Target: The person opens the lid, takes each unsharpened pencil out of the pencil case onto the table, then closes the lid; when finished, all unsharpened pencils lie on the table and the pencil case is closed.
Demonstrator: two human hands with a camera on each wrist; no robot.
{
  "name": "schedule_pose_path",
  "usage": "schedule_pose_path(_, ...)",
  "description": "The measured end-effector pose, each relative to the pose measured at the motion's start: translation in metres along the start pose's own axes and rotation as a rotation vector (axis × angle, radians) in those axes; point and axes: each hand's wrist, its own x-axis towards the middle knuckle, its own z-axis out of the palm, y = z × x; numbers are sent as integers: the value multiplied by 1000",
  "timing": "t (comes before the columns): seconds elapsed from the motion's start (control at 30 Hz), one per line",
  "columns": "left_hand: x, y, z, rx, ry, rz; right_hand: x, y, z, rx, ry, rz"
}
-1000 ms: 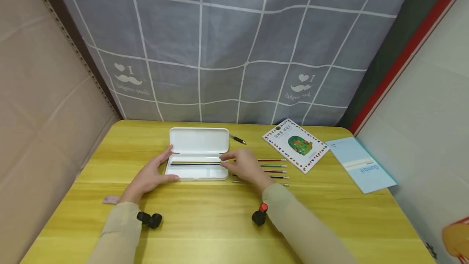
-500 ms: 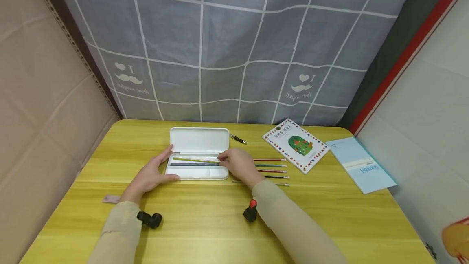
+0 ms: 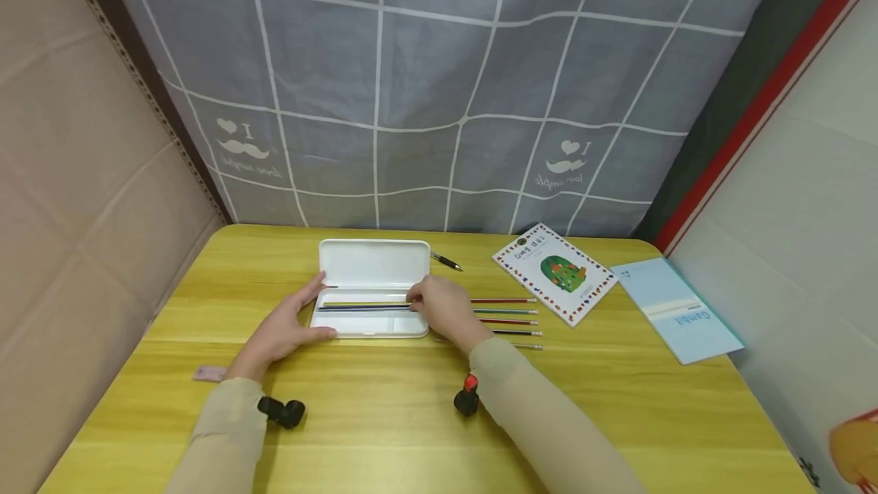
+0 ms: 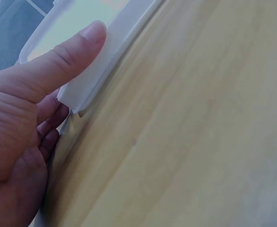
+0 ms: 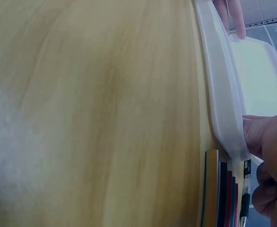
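A white pencil case (image 3: 360,323) lies with its lid (image 3: 373,261) raised at the back. My left hand (image 3: 277,328) holds its left end, thumb over the front corner and fingers behind, as the left wrist view shows with the thumb (image 4: 65,61). Inside the case a yellow pencil (image 3: 357,303) and a dark blue pencil (image 3: 363,309) lie lengthwise, side by side. The thumb and index finger of my right hand (image 3: 442,309) pinch at the pencils' right ends, which the hand hides. In the right wrist view, my right hand (image 5: 273,146) reaches over the case's end.
Several pencils (image 3: 514,321) lie in a row right of the case, partly under my right arm. A black pen (image 3: 447,261) is behind them. A picture-covered booklet (image 3: 554,273) and a light blue notebook (image 3: 675,311) lie farther right. A small pinkish piece (image 3: 209,373) is by my left wrist.
My right hand has shifted slightly left over the case. The yellow pencil, tilted half a second ago, now lies level along the blue one. The left hand stays put.
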Motion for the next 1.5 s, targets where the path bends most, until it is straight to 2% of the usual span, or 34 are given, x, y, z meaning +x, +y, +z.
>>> schedule_pose_path(0.17, 1, 0, 1, -5, -6, 13, -3, 4, 4, 59, 64, -6)
schedule_pose_path(0.3, 0, 0, 1, -1, -4, 3, -8, 10, 0, 249, 108, -52)
schedule_pose_path(0.47, 0, -1, -1, -3, -6, 7, -17, 27, -15, 529, 186, -148)
schedule_pose_path(0.6, -1, -1, -1, 8, 2, 8, -26, 48, -26, 665, 249, -184)
schedule_pose_path(0.7, -1, -2, -1, 14, 4, 7, -34, 63, -32, 722, 293, -207)
schedule_pose_path(0.8, -1, -2, -2, 21, 4, 4, -43, 76, -39, 733, 336, -230)
schedule_pose_path(0.93, 0, -2, -1, 27, 5, 15, -64, 88, -52, 725, 330, -204)
schedule_pose_path(1.13, -3, -2, 1, 19, -11, 34, -98, 119, -51, 699, 283, -163)
schedule_pose_path(1.3, -3, -3, 1, 11, -13, 29, -120, 139, -49, 640, 250, -192)
schedule_pose_path(1.5, -1, -1, 0, 9, -6, 27, -138, 150, -50, 609, 185, -215)
